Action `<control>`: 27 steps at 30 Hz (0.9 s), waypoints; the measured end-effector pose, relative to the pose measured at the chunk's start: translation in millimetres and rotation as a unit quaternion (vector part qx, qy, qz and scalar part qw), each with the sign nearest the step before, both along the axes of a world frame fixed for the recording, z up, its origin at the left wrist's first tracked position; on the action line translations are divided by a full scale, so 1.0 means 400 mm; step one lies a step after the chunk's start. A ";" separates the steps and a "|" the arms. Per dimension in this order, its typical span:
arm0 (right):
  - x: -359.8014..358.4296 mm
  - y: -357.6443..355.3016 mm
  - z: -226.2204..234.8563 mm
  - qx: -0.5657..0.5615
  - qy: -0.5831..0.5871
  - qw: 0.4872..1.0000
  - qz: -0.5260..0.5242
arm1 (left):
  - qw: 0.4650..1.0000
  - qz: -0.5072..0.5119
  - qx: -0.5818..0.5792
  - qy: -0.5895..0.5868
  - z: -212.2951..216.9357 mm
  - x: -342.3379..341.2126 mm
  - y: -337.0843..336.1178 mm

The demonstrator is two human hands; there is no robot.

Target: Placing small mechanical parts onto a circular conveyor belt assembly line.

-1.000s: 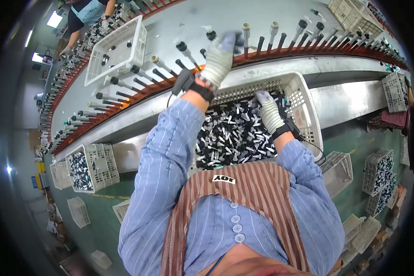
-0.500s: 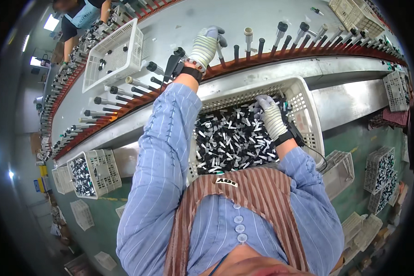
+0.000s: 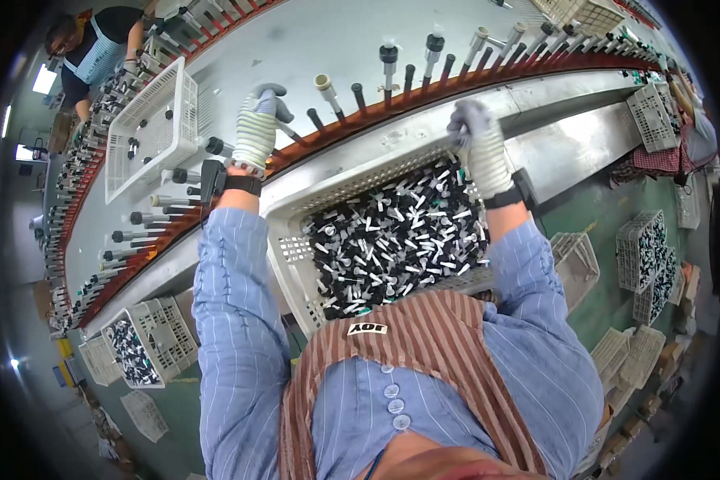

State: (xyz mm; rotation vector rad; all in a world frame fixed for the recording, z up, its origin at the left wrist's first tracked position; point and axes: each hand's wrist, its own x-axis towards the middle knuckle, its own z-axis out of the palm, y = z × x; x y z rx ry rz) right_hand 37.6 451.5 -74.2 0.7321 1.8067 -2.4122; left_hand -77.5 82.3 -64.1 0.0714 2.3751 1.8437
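Head: right fingers (image 3: pixel 458 126) near basket rim (image 3: pixel 360 180)

Place: factory workshop, production line | landmark: parts crate (image 3: pixel 284 272), heaped with small black-and-white pieces (image 3: pixel 400 232) | beyond crate: long grey counter (image 3: pixel 320 48), curved reddish track (image 3: pixel 366 113), evenly spaced posts (image 3: pixel 358 96) | far left of crate: aproned co-worker (image 3: pixel 96 56) beside posts | well right of crate: filled crates (image 3: pixel 628 256), green floor (image 3: pixel 604 216)
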 end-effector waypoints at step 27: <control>-0.446 -0.171 -0.140 0.820 0.310 0.476 0.071 | 0.915 0.118 -0.384 -0.042 -0.066 0.483 -0.122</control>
